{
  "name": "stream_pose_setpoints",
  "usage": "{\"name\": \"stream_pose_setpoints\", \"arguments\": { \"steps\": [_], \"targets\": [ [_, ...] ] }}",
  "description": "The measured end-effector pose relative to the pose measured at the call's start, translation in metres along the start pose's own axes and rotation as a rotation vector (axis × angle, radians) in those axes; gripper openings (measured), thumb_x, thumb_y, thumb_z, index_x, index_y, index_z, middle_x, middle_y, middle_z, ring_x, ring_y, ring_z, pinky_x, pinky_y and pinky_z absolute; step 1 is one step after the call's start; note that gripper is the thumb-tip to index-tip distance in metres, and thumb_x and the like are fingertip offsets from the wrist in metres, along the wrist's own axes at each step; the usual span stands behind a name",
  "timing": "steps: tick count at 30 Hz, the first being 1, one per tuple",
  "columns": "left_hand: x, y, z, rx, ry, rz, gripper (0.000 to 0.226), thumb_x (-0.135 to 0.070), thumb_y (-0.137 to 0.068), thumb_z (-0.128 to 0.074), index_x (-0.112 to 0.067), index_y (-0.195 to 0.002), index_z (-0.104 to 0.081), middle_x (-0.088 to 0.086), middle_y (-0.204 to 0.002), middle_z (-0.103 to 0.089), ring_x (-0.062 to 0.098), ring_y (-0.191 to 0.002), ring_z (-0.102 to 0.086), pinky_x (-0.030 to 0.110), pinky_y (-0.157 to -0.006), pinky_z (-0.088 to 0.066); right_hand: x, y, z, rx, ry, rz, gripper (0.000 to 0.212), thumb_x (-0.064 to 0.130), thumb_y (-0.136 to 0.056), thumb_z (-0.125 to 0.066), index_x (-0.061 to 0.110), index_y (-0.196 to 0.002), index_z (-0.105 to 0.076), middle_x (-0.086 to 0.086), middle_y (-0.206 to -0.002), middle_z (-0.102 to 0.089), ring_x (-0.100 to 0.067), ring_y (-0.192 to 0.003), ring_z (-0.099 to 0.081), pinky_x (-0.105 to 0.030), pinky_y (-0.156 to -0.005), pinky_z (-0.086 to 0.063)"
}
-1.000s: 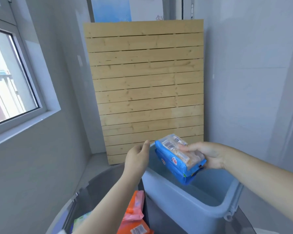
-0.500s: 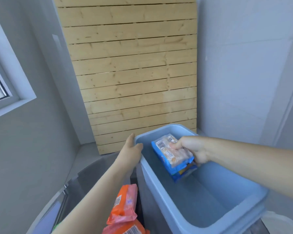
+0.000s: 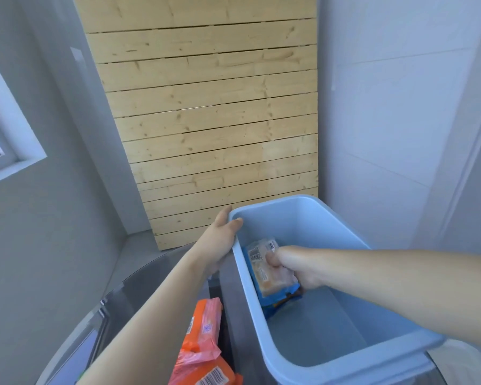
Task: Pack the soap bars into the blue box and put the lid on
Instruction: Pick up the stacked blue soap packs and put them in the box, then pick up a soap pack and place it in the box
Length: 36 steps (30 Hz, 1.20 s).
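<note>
The light blue box (image 3: 342,365) stands open on a dark glass table, with no lid on it. My right hand (image 3: 292,269) is down inside the box, shut on a blue soap pack (image 3: 270,276) pressed against the box's left inner wall. My left hand (image 3: 220,240) grips the far left corner of the box's rim, thumb over the edge. Orange soap packs (image 3: 203,329) lie on the table left of the box, partly hidden by my left forearm.
The round glass table (image 3: 103,309) carries the box and packs. A wooden slatted panel (image 3: 206,112) leans on the wall behind. A window frame (image 3: 9,162) is at the left; a white object (image 3: 467,365) shows at the lower right.
My right hand has lowered the blue soap pack from above the rim down into the box. My left hand went from hovering near the box to gripping its rim. The view tilted down.
</note>
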<state>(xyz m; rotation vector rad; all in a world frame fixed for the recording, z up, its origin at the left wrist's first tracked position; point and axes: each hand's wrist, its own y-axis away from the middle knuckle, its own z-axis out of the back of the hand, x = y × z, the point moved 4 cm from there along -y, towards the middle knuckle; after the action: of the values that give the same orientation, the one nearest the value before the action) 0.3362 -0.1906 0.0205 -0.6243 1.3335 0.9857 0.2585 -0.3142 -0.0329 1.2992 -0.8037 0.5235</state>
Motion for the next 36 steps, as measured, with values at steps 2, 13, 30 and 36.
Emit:
{"name": "stream_pose_setpoints", "arguments": {
  "steps": [2,13,30,36],
  "targets": [
    [0.001,0.000,-0.001,0.007,0.006,0.015,0.054,-0.026,-0.098,-0.042,-0.032,-0.149,-0.023,0.015,-0.145,-0.046,0.036,-0.112,-0.056,0.049,-0.091,-0.048,-0.004,-0.002,0.000,-0.004,-0.007,0.008,0.028,0.016,-0.096,-0.040,0.005,-0.116,-0.057,-0.016,-0.122,-0.065,-0.032,-0.115,-0.061,-0.048,-0.103,-0.043],
    [0.007,-0.006,0.000,0.012,0.095,0.038,0.051,-0.024,-0.098,-0.042,-0.034,-0.145,-0.027,0.007,-0.138,-0.050,0.028,-0.116,-0.057,0.034,-0.080,-0.051,-0.005,-0.006,0.003,-0.065,0.163,0.018,0.017,0.020,-0.094,-0.047,0.014,-0.081,-0.056,-0.006,-0.088,-0.071,-0.021,-0.073,-0.066,-0.032,-0.074,-0.053],
    [-0.019,0.062,0.008,-0.193,-0.069,-0.028,0.052,-0.048,-0.090,-0.048,-0.021,-0.135,-0.047,0.004,-0.133,-0.057,0.026,-0.119,-0.056,0.045,-0.104,-0.043,0.041,0.077,0.007,-0.244,0.752,0.337,0.036,0.045,-0.094,-0.042,0.013,-0.095,-0.061,-0.008,-0.090,-0.061,-0.025,-0.076,-0.058,-0.026,-0.060,-0.041],
    [-0.027,0.145,0.017,-0.226,-0.013,-0.108,0.014,-0.030,-0.090,-0.047,-0.030,-0.093,-0.061,-0.010,-0.100,-0.067,0.013,-0.099,-0.065,0.039,-0.094,-0.050,0.030,0.161,-0.022,-0.397,0.694,0.821,0.022,0.032,-0.092,-0.048,0.022,-0.099,-0.067,0.002,-0.109,-0.062,-0.013,-0.095,-0.058,-0.025,-0.081,-0.044]
  ]
}}
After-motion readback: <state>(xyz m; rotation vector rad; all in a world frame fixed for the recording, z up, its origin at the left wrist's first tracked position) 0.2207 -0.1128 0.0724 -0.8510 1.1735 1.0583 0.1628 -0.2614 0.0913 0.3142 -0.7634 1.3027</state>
